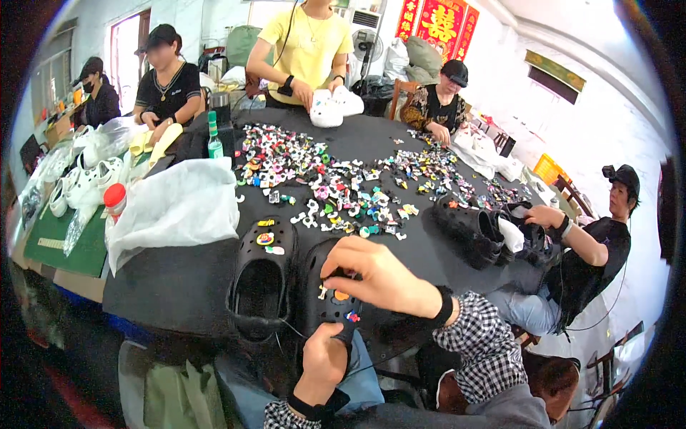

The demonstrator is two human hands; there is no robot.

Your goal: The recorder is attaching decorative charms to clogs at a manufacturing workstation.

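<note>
My left hand is wrapped round the near end of a black clog, its thumb pressed on top. Over the clog's upper, my right hand has its fingers pinched together at a small pale shoe charm. An orange charm and a red-and-blue charm sit on the same clog. Beside it on the left lies another black clog, with a round colourful charm and other charms on its upper. My right hand partly hides the clog that I hold.
Many loose charms cover the middle of the black table. A white plastic sheet lies left of the clogs, with a red-lidded jar beside it. Black shoes stand at right. Several people sit or stand around; one holds white clogs.
</note>
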